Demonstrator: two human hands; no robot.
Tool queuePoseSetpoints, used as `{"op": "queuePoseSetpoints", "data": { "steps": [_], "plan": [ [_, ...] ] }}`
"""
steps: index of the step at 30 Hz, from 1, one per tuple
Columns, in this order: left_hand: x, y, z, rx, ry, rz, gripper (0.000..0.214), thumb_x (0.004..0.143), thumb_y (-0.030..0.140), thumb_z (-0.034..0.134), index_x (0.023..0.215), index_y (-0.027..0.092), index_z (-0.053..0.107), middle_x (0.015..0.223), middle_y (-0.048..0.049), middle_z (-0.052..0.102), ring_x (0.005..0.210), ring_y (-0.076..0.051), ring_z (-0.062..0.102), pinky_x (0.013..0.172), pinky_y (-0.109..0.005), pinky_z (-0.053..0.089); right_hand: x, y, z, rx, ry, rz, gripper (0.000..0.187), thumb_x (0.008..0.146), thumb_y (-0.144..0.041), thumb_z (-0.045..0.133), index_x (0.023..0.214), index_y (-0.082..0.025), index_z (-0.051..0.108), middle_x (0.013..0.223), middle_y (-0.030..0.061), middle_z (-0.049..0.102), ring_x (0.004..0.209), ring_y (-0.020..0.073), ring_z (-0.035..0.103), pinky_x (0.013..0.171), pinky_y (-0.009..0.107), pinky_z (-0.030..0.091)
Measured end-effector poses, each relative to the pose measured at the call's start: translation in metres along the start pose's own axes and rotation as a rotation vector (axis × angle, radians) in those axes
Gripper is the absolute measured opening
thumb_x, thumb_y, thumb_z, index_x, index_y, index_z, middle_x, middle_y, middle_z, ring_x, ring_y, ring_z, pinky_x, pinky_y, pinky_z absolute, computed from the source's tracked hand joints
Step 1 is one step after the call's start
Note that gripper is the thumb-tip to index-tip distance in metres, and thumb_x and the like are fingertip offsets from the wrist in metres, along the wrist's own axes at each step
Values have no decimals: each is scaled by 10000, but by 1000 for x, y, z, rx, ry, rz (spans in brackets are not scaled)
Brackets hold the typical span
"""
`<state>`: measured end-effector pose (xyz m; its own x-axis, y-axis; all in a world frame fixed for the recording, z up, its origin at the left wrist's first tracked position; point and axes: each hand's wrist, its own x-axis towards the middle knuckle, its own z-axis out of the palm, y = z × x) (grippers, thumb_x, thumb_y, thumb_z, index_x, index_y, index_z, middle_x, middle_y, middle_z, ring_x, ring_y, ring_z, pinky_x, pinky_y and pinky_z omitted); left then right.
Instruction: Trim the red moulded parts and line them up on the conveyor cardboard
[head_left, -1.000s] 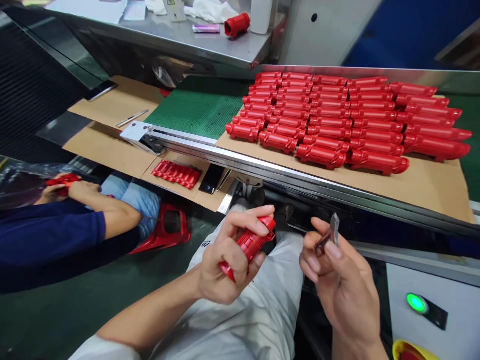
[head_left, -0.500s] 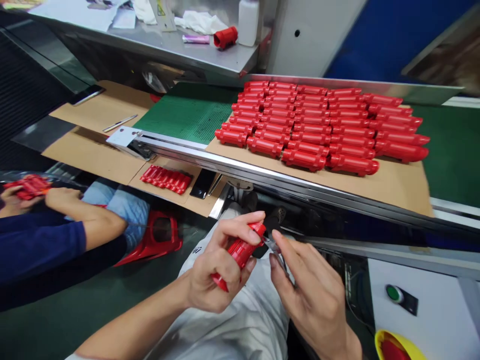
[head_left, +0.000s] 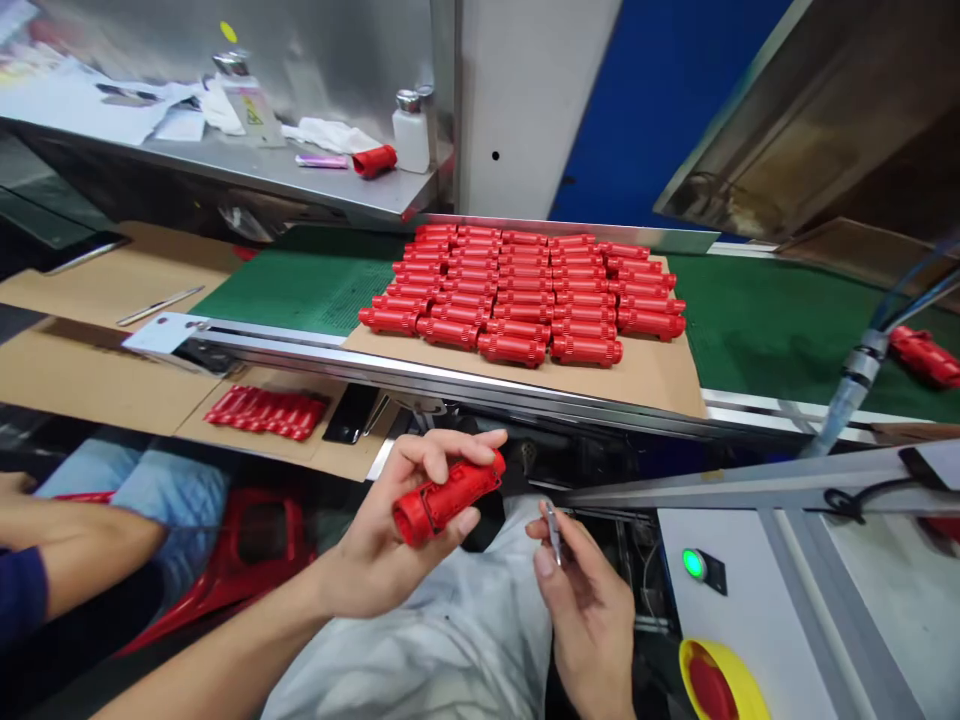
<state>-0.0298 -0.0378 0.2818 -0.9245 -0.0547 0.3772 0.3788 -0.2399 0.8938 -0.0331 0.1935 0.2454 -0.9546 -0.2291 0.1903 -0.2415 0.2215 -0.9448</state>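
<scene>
My left hand (head_left: 390, 530) grips a red ribbed plastic cylinder (head_left: 448, 500), its open end pointing down-left. My right hand (head_left: 589, 610) pinches a small, narrow metal tool (head_left: 553, 532) between thumb and fingers, a short gap from the cylinder. Beyond the metal rail (head_left: 450, 375), several rows of matching red cylinders (head_left: 517, 300) lie on a cardboard sheet (head_left: 660, 385). A smaller batch of red parts (head_left: 266, 412) sits on cardboard below the rail. Both hands are above my white-clothed lap (head_left: 420, 650).
A co-worker's forearm (head_left: 75, 530) enters at the left above a red stool (head_left: 255, 540). A green button (head_left: 694, 564) and a yellow-and-red emergency stop (head_left: 712, 680) sit on a white panel at the right. A steel shelf (head_left: 247, 175) holds a bottle and papers.
The view has tilted upward, showing more of the scene. My left hand has turned the cylinder nearer to level, and my right hand has drawn the tool away from it. The co-worker's arm has shifted left.
</scene>
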Motion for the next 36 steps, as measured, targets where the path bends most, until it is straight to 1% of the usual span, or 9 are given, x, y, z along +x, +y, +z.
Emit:
{"op": "queuePoseSetpoints", "data": {
  "steps": [4,9,14,19,23,26,31,34,36],
  "plan": [
    [4,6,11,-181,50,-42,341,972,28,692,1110,263,487,1336,-42,568,1519,-350,577,1278,-482,505,-8,6,-9,14,53,36,376,1043,-284,703,1413,-346,720,1210,50,809,1065,176,789,901,244,650],
    [-2,6,21,-234,67,-46,343,965,63,725,1097,264,480,1315,-38,561,1511,-355,585,1280,-493,503,-2,-11,-13,22,56,-30,351,1003,-280,746,1353,-300,756,1132,67,802,971,191,781,795,255,655],
    [-6,8,25,-113,19,46,372,945,13,710,1110,259,485,1303,-58,562,1499,-349,598,1270,-517,522,19,-39,-11,187,10,36,250,943,-305,820,1182,-239,791,858,23,783,644,131,714,575,188,584],
    [-11,8,27,82,-35,185,397,911,-79,652,1095,237,500,1280,-91,584,1467,-336,626,1209,-502,595,39,-64,-3,175,18,97,158,925,-329,838,1037,-231,785,950,41,834,777,159,793,703,201,641],
    [-16,4,20,229,-114,251,428,855,-107,675,1089,220,531,1296,-119,595,1487,-390,593,1190,-557,609,41,-69,3,41,50,75,149,918,-329,837,1010,-228,777,882,20,818,680,133,744,601,180,584],
    [-16,3,16,284,-165,270,448,833,-110,691,1102,215,539,1311,-129,603,1497,-400,581,1203,-555,596,38,-65,8,36,62,77,142,953,-333,806,1000,-218,739,909,31,792,725,130,712,610,194,549],
    [-14,4,18,236,-79,201,390,882,-101,653,1076,218,536,1296,-108,585,1454,-351,635,1196,-489,605,42,-50,11,539,32,240,226,996,-341,760,985,-244,556,946,-8,655,700,91,559,630,220,499],
    [-11,7,15,205,-79,188,364,915,-47,684,1138,225,589,1292,-110,595,1433,-360,655,1180,-514,615,44,-35,9,823,105,430,293,961,-412,774,1030,-274,524,840,-47,534,634,92,456,567,216,435],
    [0,12,11,230,-99,166,443,914,13,758,1262,249,621,1279,-110,656,1347,-341,717,1126,-497,651,39,-19,8,872,165,548,370,907,-473,814,1090,-276,560,819,-51,513,633,98,453,574,225,436]
  ]
}}
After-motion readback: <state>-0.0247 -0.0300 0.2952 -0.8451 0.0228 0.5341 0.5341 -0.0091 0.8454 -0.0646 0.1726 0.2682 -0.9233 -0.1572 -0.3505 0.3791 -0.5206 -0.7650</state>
